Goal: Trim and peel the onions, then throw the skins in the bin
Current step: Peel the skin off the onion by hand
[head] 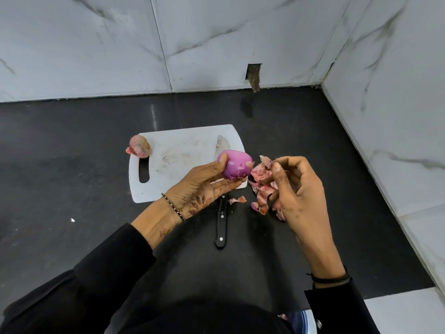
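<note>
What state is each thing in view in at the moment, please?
Peeled onion: held in the left hand, nearly bare, bits of skin at one end.
Skin scrap: pinched in the right hand, apart from that onion.
Second onion: unpeeled, resting on the cutting board.
Knife: lying unheld, blade on the board, handle on the counter.
Skin pile: loose on the counter, not binned.

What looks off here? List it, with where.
Onion skins lie scattered on the counter right of the cutting board, not yet binned. A rough hole gapes in the wall tile behind, with brown grime under it.
</note>
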Demonstrator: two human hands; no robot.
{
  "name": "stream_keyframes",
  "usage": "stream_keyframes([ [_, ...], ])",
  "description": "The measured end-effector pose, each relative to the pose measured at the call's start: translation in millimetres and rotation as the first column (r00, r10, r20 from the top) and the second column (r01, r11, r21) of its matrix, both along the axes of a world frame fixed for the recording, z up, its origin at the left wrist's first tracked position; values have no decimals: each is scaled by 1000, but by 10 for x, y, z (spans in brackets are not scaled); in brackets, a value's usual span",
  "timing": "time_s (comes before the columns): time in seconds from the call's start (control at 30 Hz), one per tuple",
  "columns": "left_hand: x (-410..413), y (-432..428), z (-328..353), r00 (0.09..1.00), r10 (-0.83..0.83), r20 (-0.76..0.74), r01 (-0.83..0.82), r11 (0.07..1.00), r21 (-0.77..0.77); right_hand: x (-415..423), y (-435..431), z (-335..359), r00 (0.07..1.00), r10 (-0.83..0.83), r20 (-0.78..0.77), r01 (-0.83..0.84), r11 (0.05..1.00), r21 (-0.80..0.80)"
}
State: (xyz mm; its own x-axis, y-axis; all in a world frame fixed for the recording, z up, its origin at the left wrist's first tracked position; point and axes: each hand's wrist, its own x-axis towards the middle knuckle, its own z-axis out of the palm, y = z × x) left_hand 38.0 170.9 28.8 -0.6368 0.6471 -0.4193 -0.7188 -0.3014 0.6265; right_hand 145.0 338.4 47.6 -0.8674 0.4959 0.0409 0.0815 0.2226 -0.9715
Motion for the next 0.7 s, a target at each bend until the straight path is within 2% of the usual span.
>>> stream_keyframes([
  [0.2,78,41,16,999,-37,-4,37,999,17,29,-12,-7,1000,-26,-12,28,976,215],
  [0.43,136,85,118,995,-29,-100,14,988,-152,6,-11,55,975,205,-87,-154,903,400],
  [0.7,95,88,161,983,-71,-170,26,968,-251,-22,-10,63,962,252,-104,-182,879,441],
])
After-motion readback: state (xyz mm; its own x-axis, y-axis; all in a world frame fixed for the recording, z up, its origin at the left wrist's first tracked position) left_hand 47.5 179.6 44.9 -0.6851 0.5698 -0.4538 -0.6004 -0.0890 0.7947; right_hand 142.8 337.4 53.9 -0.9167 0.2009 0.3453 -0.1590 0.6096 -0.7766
